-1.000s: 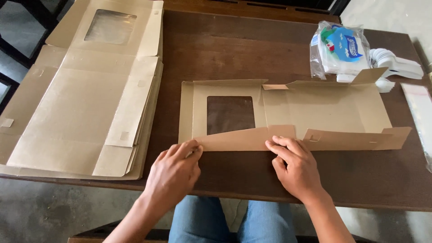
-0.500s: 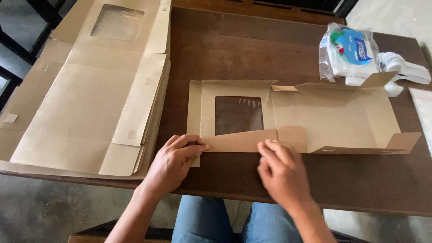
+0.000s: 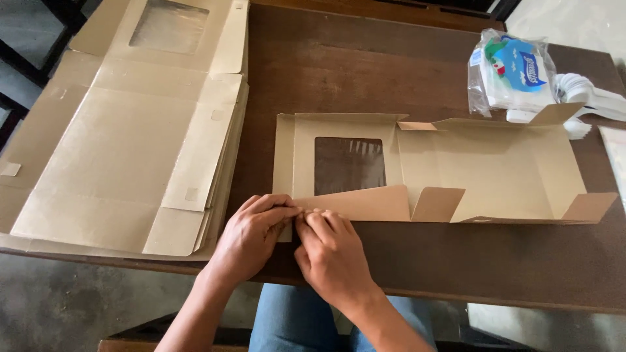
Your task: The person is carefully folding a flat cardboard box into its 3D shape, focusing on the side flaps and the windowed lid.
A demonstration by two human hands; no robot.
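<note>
A flat kraft cardboard box blank with a clear window lies open on the dark wooden table. Its near long flap is folded up and leans over the window panel. My left hand and my right hand meet at the flap's left end by the near left corner of the blank. The fingertips of both pinch the cardboard there. Side flaps on the right part of the blank stand partly raised.
A stack of several unfolded box blanks covers the table's left side and overhangs its edge. At the back right stand a plastic bag of white packets and white plastic utensils. My jeans-clad knees show below the table's front edge.
My right hand slid left along the near flap until it met my left hand at the blank's left corner. The flap now stands higher over the window.
</note>
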